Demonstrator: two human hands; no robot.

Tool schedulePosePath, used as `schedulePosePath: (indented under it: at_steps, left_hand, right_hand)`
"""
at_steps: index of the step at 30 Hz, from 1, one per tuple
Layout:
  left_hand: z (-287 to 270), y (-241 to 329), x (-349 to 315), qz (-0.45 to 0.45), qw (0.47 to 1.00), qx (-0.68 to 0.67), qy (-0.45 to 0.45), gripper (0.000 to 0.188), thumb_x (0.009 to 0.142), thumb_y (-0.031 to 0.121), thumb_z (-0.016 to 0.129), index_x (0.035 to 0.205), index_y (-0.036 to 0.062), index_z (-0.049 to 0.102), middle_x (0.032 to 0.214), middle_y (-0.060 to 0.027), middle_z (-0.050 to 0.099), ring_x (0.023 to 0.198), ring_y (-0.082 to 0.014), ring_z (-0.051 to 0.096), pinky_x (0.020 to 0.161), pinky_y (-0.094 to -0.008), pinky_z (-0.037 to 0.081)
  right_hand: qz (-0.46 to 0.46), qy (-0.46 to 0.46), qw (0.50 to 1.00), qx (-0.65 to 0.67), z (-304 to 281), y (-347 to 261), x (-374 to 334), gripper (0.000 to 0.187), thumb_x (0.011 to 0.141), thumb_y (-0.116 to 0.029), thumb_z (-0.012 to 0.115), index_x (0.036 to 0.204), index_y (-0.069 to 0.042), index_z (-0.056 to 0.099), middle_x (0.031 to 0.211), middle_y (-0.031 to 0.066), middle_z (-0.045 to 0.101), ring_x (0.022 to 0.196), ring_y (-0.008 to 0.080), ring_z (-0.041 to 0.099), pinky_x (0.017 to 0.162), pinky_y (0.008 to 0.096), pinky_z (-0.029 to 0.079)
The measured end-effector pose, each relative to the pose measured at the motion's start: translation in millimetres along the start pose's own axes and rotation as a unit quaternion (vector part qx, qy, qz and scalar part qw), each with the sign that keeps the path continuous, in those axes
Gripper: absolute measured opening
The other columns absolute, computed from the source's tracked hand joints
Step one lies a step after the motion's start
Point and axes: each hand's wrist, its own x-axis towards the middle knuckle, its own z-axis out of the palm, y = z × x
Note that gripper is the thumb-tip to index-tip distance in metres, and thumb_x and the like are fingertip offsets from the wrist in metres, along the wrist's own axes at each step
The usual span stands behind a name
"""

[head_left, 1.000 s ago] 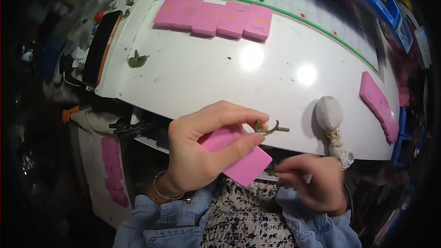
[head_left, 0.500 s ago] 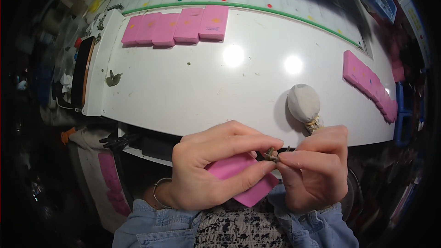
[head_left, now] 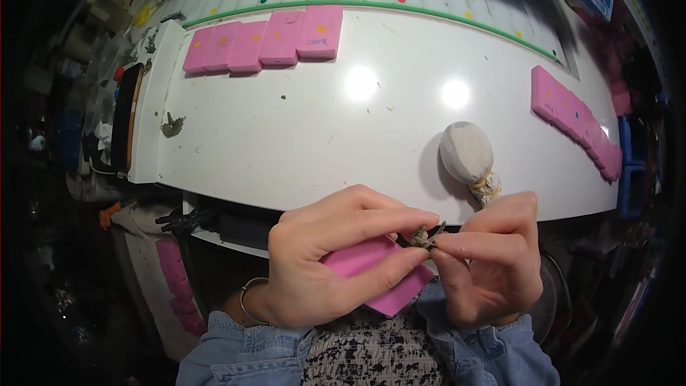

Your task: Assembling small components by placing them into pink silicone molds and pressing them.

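My left hand is closed around a pink block, which sits in the palm and shows below and between the fingers. Between its thumb and index fingertips is a small, irregular grey-green piece. My right hand pinches the right side of that same piece with thumb and index finger. What the piece is cannot be told at this size. Both hands are held just in front of the table's near edge. Beyond my right hand, a round whitish cloth bundle tied with a yellowish band lies on the table.
A row of pink blocks lies at the back left of the white table, another row at the right. Grey-green scraps lie near the left edge. A green strip runs along the back; blue bins stand at right.
The view has shifted slightly. The grey-green piece is turned a little between my fingertips, with a dark tip now rising toward the right. Both hands keep their hold.
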Motion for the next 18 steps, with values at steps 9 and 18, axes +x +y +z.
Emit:
schedulePosePath:
  at_steps: [9, 18]
  left_hand:
    - [-1.0, 2.6, 0.9, -0.009, 1.000, 0.017, -0.014, 0.027, 0.068, -0.003, 0.071, 0.095, -0.0003, 0.068, 0.087, -0.0120, 0.064, 0.079, -0.0170, 0.062, 0.069, -0.0250, 0.048]
    - [-0.5, -2.1, 1.0, -0.017, 1.000, 0.009, -0.018, 0.027, 0.068, -0.004, 0.070, 0.095, -0.0003, 0.068, 0.087, -0.0116, 0.063, 0.079, -0.0167, 0.062, 0.069, -0.0252, 0.049]
  right_hand:
    - [-0.009, -0.001, 1.000, 0.007, 0.7, 6.8, -1.2, 0.031, 0.057, 0.004, 0.076, 0.084, -0.007, 0.065, 0.073, 0.0026, 0.055, 0.062, 0.0151, 0.046, 0.055, 0.0252, 0.034]
    - [0.018, 0.010, 1.000, 0.003, 2.5, 7.3, -6.5, 0.030, 0.059, 0.005, 0.075, 0.085, -0.007, 0.063, 0.074, 0.0037, 0.055, 0.064, 0.0155, 0.047, 0.055, 0.0247, 0.035]
